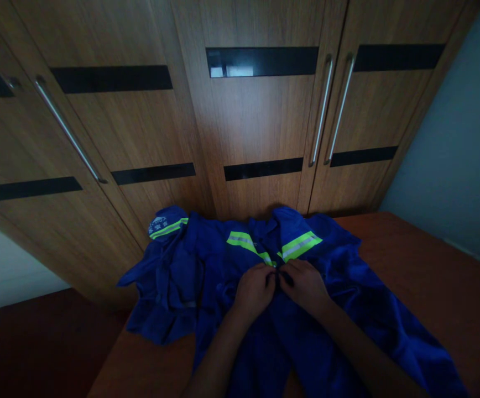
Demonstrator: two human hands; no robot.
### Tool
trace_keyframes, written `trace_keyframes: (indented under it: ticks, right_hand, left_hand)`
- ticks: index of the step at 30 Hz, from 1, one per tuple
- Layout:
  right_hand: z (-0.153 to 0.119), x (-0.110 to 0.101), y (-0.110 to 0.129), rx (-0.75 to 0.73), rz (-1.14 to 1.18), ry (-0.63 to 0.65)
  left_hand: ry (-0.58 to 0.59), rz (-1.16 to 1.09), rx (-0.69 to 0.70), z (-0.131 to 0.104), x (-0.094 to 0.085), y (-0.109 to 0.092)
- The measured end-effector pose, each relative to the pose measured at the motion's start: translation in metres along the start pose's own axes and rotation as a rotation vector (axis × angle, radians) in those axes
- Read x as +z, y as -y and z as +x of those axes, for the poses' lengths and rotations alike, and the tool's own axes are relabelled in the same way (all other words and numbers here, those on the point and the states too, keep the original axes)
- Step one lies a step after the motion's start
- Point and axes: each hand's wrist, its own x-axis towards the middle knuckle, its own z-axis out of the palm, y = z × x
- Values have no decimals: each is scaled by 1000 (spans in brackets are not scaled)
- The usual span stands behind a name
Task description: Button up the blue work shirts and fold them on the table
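Blue jacket (pixel 343 271), front edges pinched in both hands (pixel 253 290) (pixel 307 284), has table (pixel 393 249) room rightward.

The left grip (pixel 255 287), right grip (pixel 306 284) and both forearms (pixel 219 354) are bare.

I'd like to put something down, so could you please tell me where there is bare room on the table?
Widest bare patch: table right of the jacket, towards the wall. A smaller one lies below the bunched cloth, left of the jacket. The middle is crowded with jacket, left hand and right hand.
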Motion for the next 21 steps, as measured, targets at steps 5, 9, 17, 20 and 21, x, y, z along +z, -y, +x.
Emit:
trace_keyframes:
  ticks: [5,9,17,20,21]
  right_hand:
    - [-1,-2,3,47,-105,-49]
    - [-1,-2,5,71,-144,-49]
    - [-3,6,-12,59,215,-61]
    - [-4,8,-15,-41,316,-20]
    - [-4,8,-16,-60,311,-2]
  left_hand:
    - [6,-13,38,2,4,-2]
    - [22,-13,39,1,6,-4]
    - [25,111,-37,-3,6,-3]
    - [47,185,-50,-3,4,-4]
    - [50,199,-51,-4,4,-5]
